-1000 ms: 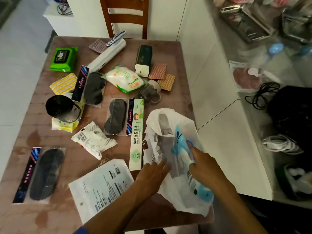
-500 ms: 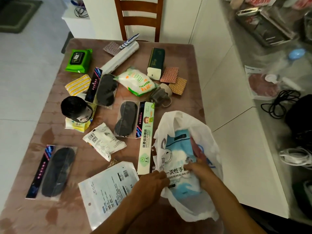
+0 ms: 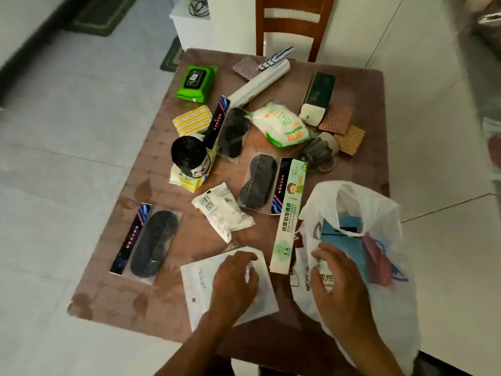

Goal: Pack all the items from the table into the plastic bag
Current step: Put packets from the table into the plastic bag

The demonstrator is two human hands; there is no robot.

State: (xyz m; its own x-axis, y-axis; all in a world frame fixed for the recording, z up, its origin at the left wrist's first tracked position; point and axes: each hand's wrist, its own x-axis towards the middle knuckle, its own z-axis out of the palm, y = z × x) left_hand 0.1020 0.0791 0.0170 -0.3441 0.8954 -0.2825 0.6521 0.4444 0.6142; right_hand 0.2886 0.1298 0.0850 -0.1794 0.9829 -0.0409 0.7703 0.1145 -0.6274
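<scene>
Left hand (image 3: 235, 278) is down on the flat white pouch (image 3: 217, 291) at the near edge of the table (image 3: 116, 272) — fingers curled over its top edge, gripping it. Right hand (image 3: 336, 275) is at the plastic bag (image 3: 379, 308), fingers bent around the bag's near rim and pinching it; the bag sits at the table's near right corner with a blue packet (image 3: 344, 237) inside. Just left of the bag lies the long green-and-white box (image 3: 288, 221). Still spread across the table — three black eye masks in clear sleeves, one at the near left (image 3: 147, 242), a black roll (image 3: 189, 157), a green wipes pack (image 3: 196, 83) and a white bag of granules (image 3: 282, 124).
</scene>
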